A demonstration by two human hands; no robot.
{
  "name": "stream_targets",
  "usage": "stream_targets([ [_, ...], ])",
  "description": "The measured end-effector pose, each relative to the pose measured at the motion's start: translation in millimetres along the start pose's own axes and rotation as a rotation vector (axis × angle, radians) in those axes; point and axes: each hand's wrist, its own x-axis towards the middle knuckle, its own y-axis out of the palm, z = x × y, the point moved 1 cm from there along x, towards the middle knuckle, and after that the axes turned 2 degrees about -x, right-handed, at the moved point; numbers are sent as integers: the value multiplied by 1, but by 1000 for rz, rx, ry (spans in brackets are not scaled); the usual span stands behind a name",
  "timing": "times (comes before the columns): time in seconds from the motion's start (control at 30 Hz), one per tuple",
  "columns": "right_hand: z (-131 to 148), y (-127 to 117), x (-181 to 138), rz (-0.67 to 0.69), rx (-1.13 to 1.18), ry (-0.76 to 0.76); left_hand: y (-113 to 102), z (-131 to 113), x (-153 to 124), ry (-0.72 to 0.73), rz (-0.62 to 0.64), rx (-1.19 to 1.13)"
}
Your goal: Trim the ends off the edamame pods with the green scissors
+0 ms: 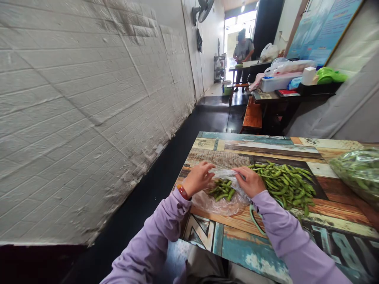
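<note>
My left hand (pixel 197 178) and my right hand (pixel 251 182) both pinch the rim of a clear plastic bag (pixel 220 204) lying on the patchwork wooden table (pixel 325 232). A few green pods (pixel 222 190) lie inside the bag between my hands. To the right of my right hand sits a loose pile of green pods (pixel 286 183) on the table. Both sleeves are lilac, and a red band circles my left wrist.
A second clear bag of green pods (pixel 359 171) rests at the table's right edge. A white brick wall (pixel 89 102) runs along the left. Further back stand a bench (pixel 252 115), a cluttered dark table (pixel 284 94) and a person (pixel 242 51) at a far counter.
</note>
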Motion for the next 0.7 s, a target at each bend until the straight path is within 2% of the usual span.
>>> stream_targets([
  [0.07,0,0,0,-19,25,9,-2,13,-1,-52,-36,83],
  [0.23,-1,0,2,-82,88,27,13,33,4,-87,108,152],
  [0.3,0,-2,3,-111,113,39,17,35,14,-123,91,137],
  [0.43,3,-8,6,-180,144,90,8,45,48,-293,-172,85],
  [0.53,4,-14,7,-260,127,124,-3,64,72,-402,-304,82],
  [0.6,4,-17,7,-318,104,136,-8,78,80,-474,-373,86],
  [0.7,6,-20,7,-365,78,122,-11,90,75,-547,-441,91],
])
